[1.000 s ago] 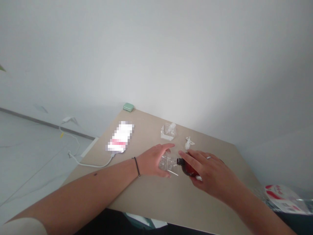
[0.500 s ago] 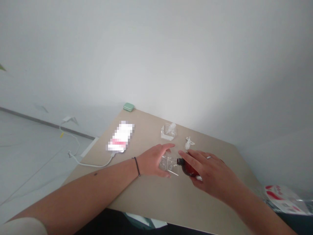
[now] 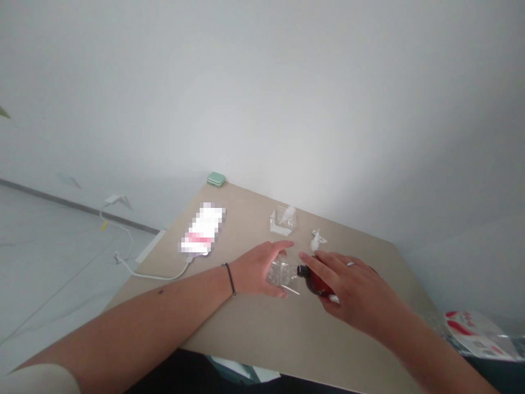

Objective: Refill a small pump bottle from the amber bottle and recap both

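My left hand (image 3: 259, 269) curves round a clear plastic container (image 3: 283, 273), thumb on the near side and fingers on the far side. What lies inside the container is hard to make out, and a thin white line shows at its near edge. From the right, my right hand (image 3: 346, 282) grips a dark reddish-brown bottle (image 3: 316, 282). The bottle is tipped on its side, its black uncapped neck pointing left at the container's right edge. I cannot tell whether liquid is coming out.
Behind the hands lie a crumpled clear wrapper (image 3: 283, 220) and a small white scrap (image 3: 317, 239). A phone (image 3: 203, 229) with a white cable (image 3: 159, 278) sits at left, and a green case (image 3: 215, 179) at the far corner. A wall (image 3: 279, 109) rises behind the table (image 3: 262, 334).
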The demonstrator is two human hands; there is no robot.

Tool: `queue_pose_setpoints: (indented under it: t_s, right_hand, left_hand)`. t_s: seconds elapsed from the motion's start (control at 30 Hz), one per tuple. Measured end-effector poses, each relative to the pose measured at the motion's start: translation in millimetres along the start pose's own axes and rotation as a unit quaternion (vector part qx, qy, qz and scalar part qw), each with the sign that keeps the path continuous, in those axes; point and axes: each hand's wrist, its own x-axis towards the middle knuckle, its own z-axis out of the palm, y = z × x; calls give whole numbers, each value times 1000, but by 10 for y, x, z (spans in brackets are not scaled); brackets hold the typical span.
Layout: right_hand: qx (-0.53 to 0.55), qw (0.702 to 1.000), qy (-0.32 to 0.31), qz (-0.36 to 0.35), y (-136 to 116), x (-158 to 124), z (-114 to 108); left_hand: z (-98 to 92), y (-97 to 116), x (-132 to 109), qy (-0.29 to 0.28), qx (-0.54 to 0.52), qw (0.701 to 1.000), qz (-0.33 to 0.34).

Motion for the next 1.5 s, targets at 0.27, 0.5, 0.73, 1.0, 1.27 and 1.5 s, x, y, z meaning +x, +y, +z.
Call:
queue_pose_setpoints:
  t_s: [0.27,0.5,0.73,1.0,1.27,1.5]
  right_hand:
    - [-12,1000,6,-2,-14,18,-40]
    - [-15,1000,4,-5,-15,26,-54]
    - [-24,1000,-5,-3,-30,43,-88]
    - [-21,1000,-7,-3,-33,45,-106]
    - [-26,1000,-8,-6,-34,59,-111]
    - [-36,999,-2,-11,-39,64,-120]
  left_hand:
    - [8,4,9,7,-5,1000,6]
    - [-4,15,6,4,-10,1000,7]
    - [-13,26,12,2,-6,1000,6]
    - [-7,26,6,5,-6,1000,5]
    - [-8,16,13,1,-3,1000,10]
    - [-19,38,10,0,-6,1000,4]
